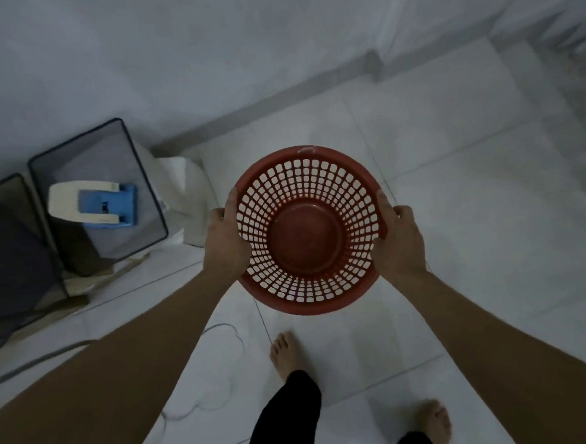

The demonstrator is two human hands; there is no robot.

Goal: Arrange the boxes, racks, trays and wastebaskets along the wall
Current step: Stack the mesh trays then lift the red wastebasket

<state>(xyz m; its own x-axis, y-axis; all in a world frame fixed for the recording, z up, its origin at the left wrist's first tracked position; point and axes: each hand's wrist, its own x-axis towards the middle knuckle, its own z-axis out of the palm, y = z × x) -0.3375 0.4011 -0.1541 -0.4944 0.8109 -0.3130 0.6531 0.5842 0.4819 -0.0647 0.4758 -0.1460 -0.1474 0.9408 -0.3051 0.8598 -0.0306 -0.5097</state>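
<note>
red basket (307, 233) | between both hands | left fingers (230, 205), right fingers (385, 204) curled gripping rim

The left hand (224, 239) and right hand (396, 239) cover the side rims of the red basket (307, 233); fingers beyond the rim are hidden. At the left frame edge, a dark mesh bin (9, 259) is cut off. The lower edge crops both legs.

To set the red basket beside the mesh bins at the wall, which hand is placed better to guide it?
Probably the left hand: it grips the round red plastic basket on the side nearer the black mesh bins.
</note>
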